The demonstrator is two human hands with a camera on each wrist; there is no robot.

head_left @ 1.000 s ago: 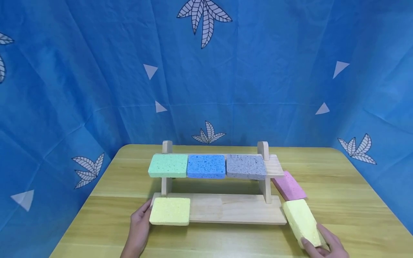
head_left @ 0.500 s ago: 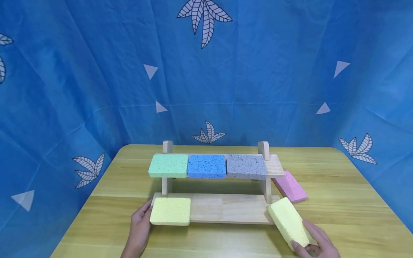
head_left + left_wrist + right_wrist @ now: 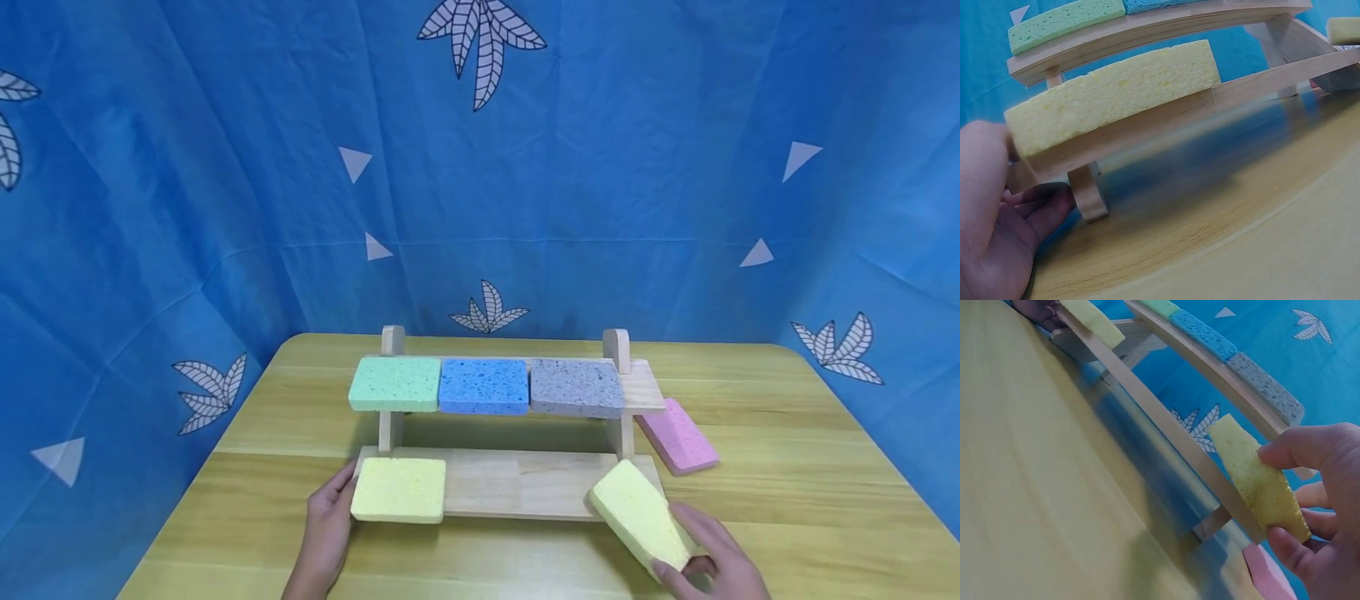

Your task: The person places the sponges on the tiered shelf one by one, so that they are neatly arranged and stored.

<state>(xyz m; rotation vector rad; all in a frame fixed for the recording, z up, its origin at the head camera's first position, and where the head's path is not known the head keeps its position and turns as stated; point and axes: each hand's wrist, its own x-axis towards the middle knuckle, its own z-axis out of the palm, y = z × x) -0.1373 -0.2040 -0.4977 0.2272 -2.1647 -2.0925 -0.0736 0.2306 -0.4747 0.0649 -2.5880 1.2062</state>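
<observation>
A two-tier wooden rack (image 3: 525, 483) stands on the table. My left hand (image 3: 326, 529) grips the left end of its lower shelf, thumb on the near side and fingers curled under in the left wrist view. Beside that hand, a pale yellow sponge (image 3: 397, 490) lies flat on the shelf. My right hand (image 3: 712, 558) holds a second pale yellow sponge (image 3: 1254, 475) between thumb and fingers. This sponge is tilted, its far end overlapping the lower shelf's right front corner in the head view. Green (image 3: 396, 383), blue (image 3: 483, 386) and grey (image 3: 576, 387) sponges line the upper shelf.
A pink sponge (image 3: 682, 437) lies on the table (image 3: 795, 483) right of the rack, partly behind the upper shelf's end. Two upright wooden supports rise through the rack. Blue patterned cloth (image 3: 637, 167) hangs behind and at both sides.
My right hand has carried its yellow sponge leftward, from beside the rack to over the right end of the lower shelf. The left hand keeps its place on the rack.
</observation>
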